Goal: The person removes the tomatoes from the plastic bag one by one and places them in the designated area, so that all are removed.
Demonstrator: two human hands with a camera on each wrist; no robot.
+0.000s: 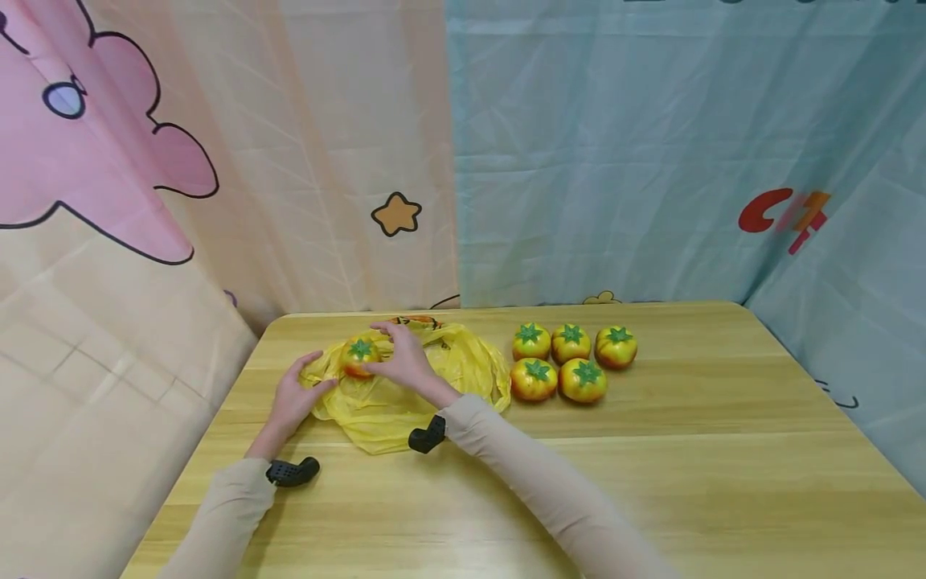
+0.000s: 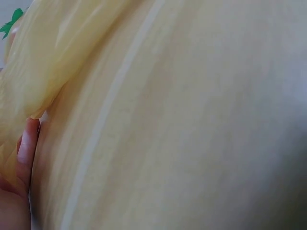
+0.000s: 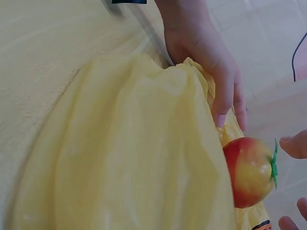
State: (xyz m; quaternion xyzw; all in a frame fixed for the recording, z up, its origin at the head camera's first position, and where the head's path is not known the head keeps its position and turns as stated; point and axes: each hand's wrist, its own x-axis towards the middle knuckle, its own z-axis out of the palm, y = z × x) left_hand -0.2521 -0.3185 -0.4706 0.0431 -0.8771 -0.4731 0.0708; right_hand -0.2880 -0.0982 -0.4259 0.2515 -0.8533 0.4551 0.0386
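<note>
A red-and-yellow toy tomato (image 1: 359,357) with green leaves lies on a crumpled yellow plastic bag (image 1: 463,362). My right hand (image 1: 411,362) reaches around it from the right, thumb and fingers spread. In the right wrist view a small gap shows between the right thumb (image 3: 295,145) and the leaves of the tomato (image 3: 249,171). At the bag's left edge, my left hand (image 1: 292,396) has thumb and fingers parted, with bag film (image 3: 199,79) against it. Film partly covers a digit of the left hand (image 2: 28,148) in the left wrist view.
Several more toy tomatoes (image 1: 534,379) stand in two rows to the right of the bag on the wooden table (image 1: 687,466). A patterned curtain (image 1: 579,161) hangs behind the table's back edge. Both wrists carry black camera mounts (image 1: 292,472).
</note>
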